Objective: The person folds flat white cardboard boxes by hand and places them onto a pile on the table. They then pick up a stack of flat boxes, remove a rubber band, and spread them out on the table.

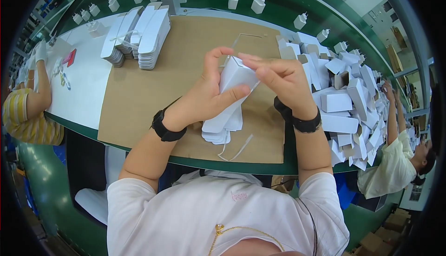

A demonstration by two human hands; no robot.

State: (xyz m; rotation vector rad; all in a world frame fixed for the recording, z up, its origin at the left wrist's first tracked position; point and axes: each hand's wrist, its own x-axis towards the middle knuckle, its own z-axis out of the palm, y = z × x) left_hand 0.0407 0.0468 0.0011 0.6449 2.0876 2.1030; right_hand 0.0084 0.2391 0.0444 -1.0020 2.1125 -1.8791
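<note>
Box (234,75) at frame centre, left hand (204,95) gripping its body, right hand (284,80) with fingertips at its top end; looks nearly formed. Done, I'd judge: box heap (337,102) at right. Not yet: flat blanks (214,126) lower centre, stacks (154,37) upper left

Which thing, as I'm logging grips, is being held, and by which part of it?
A white cardboard box, held around its long sides by the left hand; the right hand is at its far end.
</note>
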